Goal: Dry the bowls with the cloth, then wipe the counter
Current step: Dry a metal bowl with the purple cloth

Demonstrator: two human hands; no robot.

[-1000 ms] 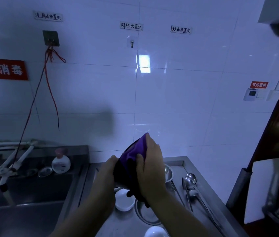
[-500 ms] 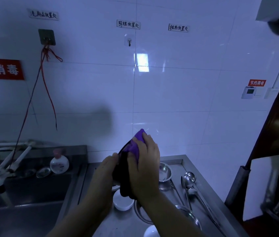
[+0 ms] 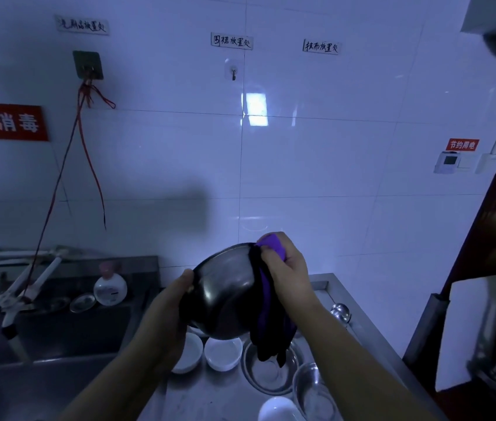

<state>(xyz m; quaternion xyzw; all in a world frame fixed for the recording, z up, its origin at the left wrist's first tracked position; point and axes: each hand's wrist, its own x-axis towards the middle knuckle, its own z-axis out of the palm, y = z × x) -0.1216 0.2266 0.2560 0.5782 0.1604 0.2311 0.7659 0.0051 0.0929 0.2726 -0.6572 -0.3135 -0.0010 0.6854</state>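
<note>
White bowls (image 3: 221, 354) and steel dishes (image 3: 271, 370) wait on counter (image 3: 228, 399), below hands. Above them, left hand (image 3: 169, 311) grips steel bowl (image 3: 222, 291) by rim, held up tilted. Right hand (image 3: 286, 268) pinches purple cloth (image 3: 266, 314) against far rim. Drying step, looks midway. Next: probably rub round wall, then swap bowls. Sink (image 3: 67, 332) further left.

Person, seen from head camera: two bare forearms entering from the lower edge, no sleeves visible along their shown length. Left hand (image 3: 170, 311): bare, no glove, ring or watch seen. Right hand (image 3: 286, 268): bare, likewise unadorned; fingers (image 3: 271, 253) uncovered. Dim bluish light obscures finer detail such as nails.
</note>
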